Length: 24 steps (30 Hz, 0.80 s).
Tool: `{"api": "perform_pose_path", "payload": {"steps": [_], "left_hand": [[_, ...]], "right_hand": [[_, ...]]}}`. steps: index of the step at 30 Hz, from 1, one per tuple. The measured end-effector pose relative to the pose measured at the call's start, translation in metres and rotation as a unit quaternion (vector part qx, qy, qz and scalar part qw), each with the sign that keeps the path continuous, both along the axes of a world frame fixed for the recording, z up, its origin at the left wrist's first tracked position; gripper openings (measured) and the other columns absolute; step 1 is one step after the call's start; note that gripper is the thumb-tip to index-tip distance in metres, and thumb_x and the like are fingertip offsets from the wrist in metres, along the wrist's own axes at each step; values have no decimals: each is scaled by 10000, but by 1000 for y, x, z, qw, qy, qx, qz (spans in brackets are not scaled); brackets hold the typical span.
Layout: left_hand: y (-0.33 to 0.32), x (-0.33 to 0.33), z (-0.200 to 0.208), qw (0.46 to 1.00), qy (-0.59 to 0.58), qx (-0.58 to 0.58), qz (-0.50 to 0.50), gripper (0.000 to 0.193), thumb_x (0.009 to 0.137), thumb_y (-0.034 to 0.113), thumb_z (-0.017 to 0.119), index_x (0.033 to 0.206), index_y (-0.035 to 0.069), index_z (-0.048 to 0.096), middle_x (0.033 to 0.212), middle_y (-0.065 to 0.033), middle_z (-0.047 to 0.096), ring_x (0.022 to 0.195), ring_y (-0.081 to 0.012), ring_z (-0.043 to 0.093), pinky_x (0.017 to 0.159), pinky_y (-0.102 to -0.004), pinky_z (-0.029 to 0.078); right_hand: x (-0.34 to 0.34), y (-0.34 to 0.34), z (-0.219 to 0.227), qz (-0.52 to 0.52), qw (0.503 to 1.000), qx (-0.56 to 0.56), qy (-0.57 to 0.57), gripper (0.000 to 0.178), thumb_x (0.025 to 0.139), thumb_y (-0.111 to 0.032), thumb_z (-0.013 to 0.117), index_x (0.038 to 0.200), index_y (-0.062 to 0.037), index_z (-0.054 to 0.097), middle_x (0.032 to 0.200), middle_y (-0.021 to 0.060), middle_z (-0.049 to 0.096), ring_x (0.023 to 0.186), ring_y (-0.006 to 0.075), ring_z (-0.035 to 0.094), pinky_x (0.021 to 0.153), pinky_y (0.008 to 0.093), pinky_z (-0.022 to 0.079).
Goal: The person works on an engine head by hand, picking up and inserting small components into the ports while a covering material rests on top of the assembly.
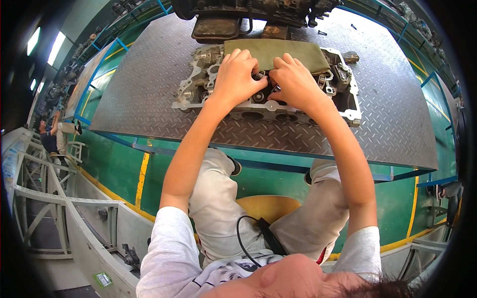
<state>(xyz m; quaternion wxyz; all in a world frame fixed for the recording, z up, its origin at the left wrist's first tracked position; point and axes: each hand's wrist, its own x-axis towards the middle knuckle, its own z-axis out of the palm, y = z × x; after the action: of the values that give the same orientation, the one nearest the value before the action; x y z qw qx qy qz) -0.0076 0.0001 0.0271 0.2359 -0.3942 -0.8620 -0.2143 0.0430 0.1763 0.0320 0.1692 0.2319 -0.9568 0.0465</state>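
Observation:
A grey metal cylinder head (198, 82) lies on a steel tread-plate table (149, 89). An olive green cloth (278, 53) covers its far side. My left hand (237, 77) rests on the middle of the head, fingers curled down onto its valve area. My right hand (294, 82) is pressed close beside it, fingertips pinching a small metal part between the two hands. What exactly the fingers grip is hidden by the hands.
A dark, greasy engine block (238, 15) stands at the table's far edge. Small loose bolts (322, 33) lie near it. I sit on a yellow stool (268, 206) above a green floor (119, 169). Another person (52, 139) works at far left by grey metal railings (44, 198).

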Motion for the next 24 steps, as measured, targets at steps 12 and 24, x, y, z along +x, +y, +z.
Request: {"api": "perform_pose_path", "payload": {"steps": [12,24], "left_hand": [[-4,-7,-6,998,-18,31,44,236,743,246,677,760,27,591,812,-110,562,860,-296,532,745,-400,456],[-14,-11,-3,994,-62,61,69,306,806,318,724,720,29,671,665,-76,537,737,-253,517,660,-377,445]], "right_hand": [[-8,-2,-4,33,992,-100,72,122,748,-159,714,779,-47,676,844,62,601,918,251,557,835,371,464],[-14,6,-3,-25,986,-116,116,77,778,-114,684,799,-45,657,826,65,615,892,268,574,812,382,464]]}}
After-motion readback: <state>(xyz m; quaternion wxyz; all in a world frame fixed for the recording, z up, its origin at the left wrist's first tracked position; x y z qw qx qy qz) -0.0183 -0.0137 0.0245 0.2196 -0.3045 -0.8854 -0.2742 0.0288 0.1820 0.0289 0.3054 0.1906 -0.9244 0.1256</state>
